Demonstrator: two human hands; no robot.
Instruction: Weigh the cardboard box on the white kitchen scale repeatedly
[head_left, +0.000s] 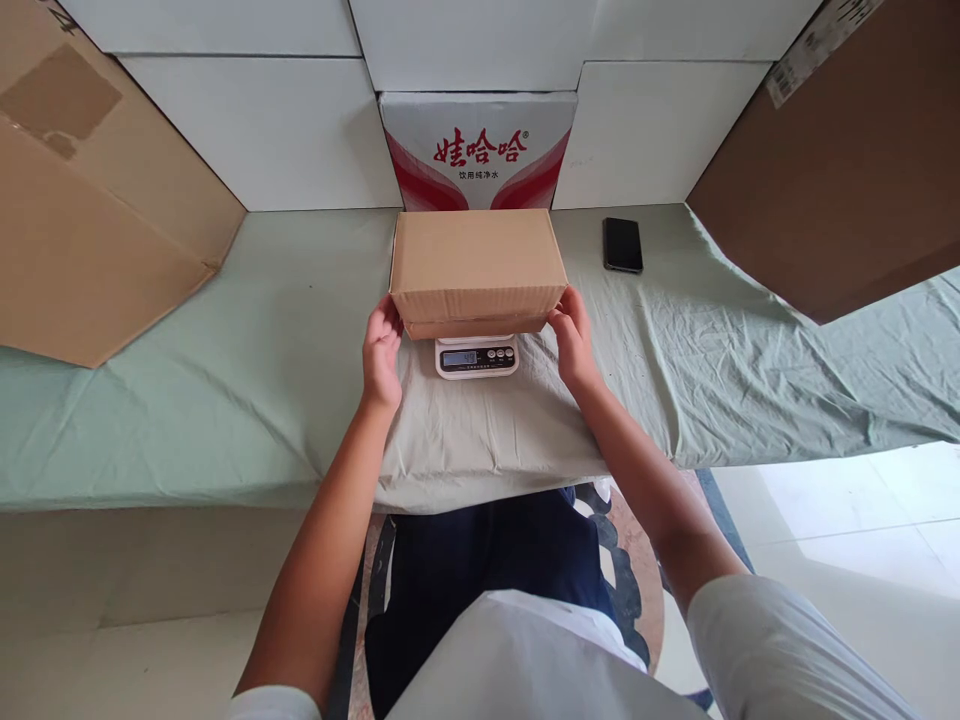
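Fingers (388,322) of both hands loosely curled, touching cardboard box (478,262) ends, box on scale (477,357)

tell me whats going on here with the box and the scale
A person has a closed cardboard box sitting on a small digital kitchen scale, whose display is lit. The left hand touches the box's left lower corner and the right hand its right lower corner. The scale stands on a table covered with a pale green cloth. A black phone lies to the right, and a red-and-white printed carton stands behind the box.
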